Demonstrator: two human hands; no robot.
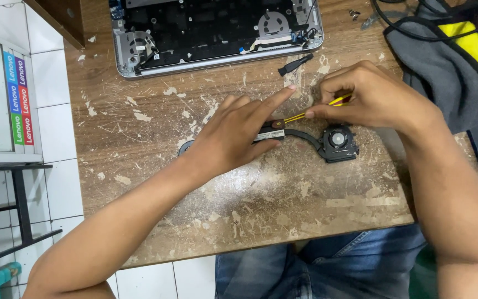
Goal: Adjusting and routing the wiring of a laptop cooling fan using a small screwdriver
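A black laptop cooling assembly, with a round fan at each end joined by a flat heat pipe, lies on the worn wooden table. My left hand presses down on its middle, index finger stretched out. My right hand pinches a thin yellow tool whose tip touches the plate at the middle of the assembly. The left fan is mostly hidden under my left hand.
An opened laptop base with bare fans and boards lies at the table's far edge. A small black part sits just below it. A grey, black and yellow bag and cables fill the right side. White tiled floor and a metal frame lie left.
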